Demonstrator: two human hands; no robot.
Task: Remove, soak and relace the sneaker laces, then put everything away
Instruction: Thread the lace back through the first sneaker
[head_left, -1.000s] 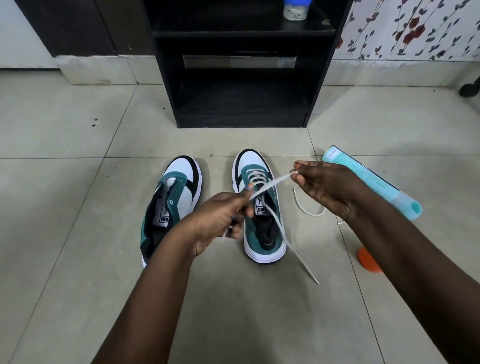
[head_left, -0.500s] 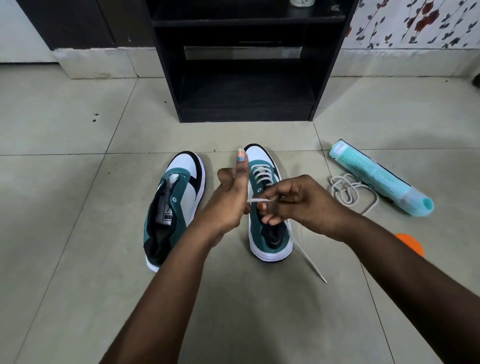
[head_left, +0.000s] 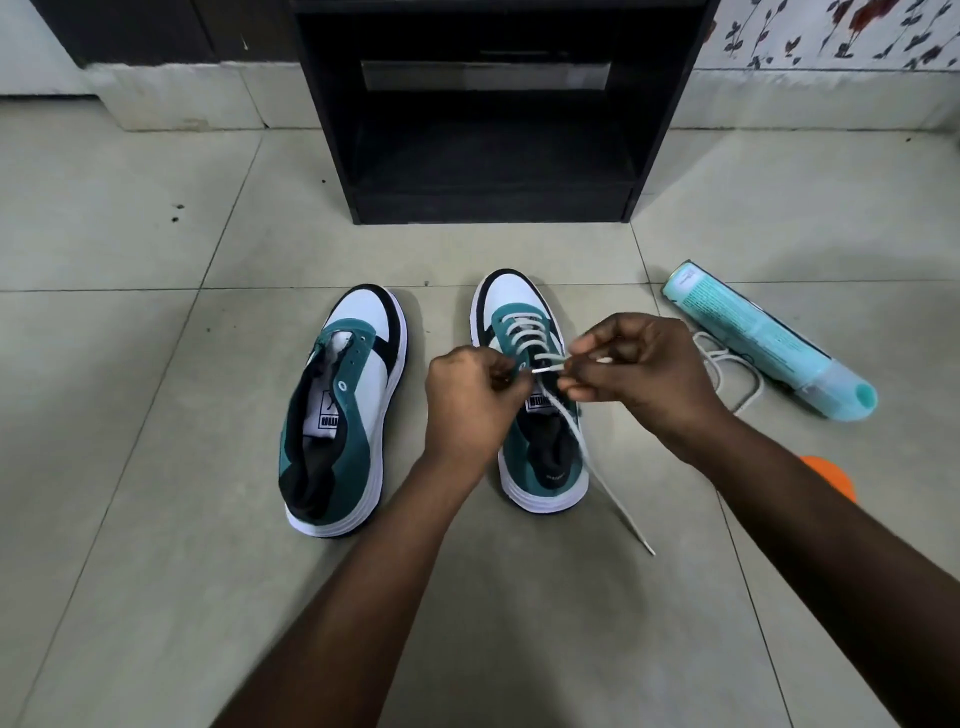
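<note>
Two teal, white and black sneakers stand on the tiled floor. The left sneaker has bare eyelets and no lace. The right sneaker carries a white lace threaded through its front eyelets, with one end trailing over the floor toward me. My right hand pinches the lace's other tip just above the tongue. My left hand grips the sneaker's left eyelet edge, its fingers curled. A second white lace lies loose on the floor to the right.
A teal bottle lies on its side right of the sneakers, over the loose lace. An orange object shows behind my right forearm. A black open shelf unit stands on the floor straight ahead.
Both hands came down onto the right sneaker. My left index finger, raised before, has curled at the eyelet edge. My right hand brought the lace tip to the eyelets.
</note>
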